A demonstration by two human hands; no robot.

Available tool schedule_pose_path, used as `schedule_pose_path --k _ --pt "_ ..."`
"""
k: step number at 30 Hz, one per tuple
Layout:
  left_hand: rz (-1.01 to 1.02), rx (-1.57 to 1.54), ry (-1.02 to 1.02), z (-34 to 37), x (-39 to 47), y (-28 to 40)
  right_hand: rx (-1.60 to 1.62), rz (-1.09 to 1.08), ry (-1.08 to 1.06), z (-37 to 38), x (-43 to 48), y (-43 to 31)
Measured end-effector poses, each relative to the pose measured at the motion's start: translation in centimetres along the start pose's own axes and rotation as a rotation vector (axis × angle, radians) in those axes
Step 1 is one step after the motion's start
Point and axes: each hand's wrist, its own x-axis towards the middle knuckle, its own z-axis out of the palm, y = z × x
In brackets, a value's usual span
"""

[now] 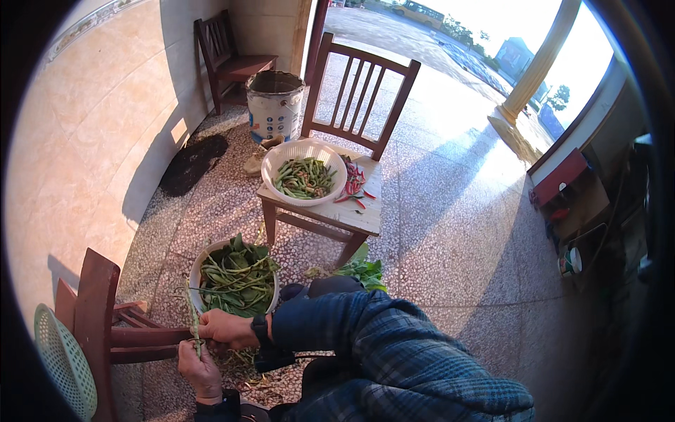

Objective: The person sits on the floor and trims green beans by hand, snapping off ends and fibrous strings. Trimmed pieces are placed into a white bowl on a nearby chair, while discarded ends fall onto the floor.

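Observation:
A long green bean pod (192,308) stands nearly upright between my two hands. My left hand (200,372) pinches its lower end between thumb and fingers. Just above, my right hand (227,328), with a dark watch on the wrist, grips the pod's lower half. Beyond my hands on the floor sits a pale basin (276,295) heaped with long bean pods and green leaves (237,277). On the seat of a wooden chair (337,213) rests a white plastic colander (268,176) holding broken bean pieces (306,178). Red chillies (356,182) lie beside it.
A red-brown wooden chair (95,316) stands at the left, with a light green colander (66,364) by it. Leafy greens (364,269) lie near my knee. Farther off are a paint bucket (274,111), a shoe (257,161), a dark mat (194,163) and another chair (242,68).

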Motion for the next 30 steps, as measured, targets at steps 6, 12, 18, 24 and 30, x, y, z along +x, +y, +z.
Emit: schedule_pose_path --k 6,12,18,24,30 --pt "-0.121 -0.138 -0.07 0.0 0.2 0.7 -0.178 -0.045 0.01 -0.4 -0.2 0.0" --pt "-0.393 -0.536 -0.121 -0.2 0.2 0.4 -0.197 -0.113 -0.015 0.2 -0.5 0.0" --pt "-0.591 -0.77 0.067 0.8 -0.3 -0.7 -0.38 -0.221 -0.016 0.9 -0.9 0.1" --pt "-0.89 -1.155 0.377 -1.9 0.5 -2.8 -0.364 -0.169 -0.258 0.4 -2.2 -2.1" --pt "-1.164 -1.353 0.297 -3.2 0.2 -3.2 -0.551 -0.316 -0.379 0.2 -2.0 -3.5"
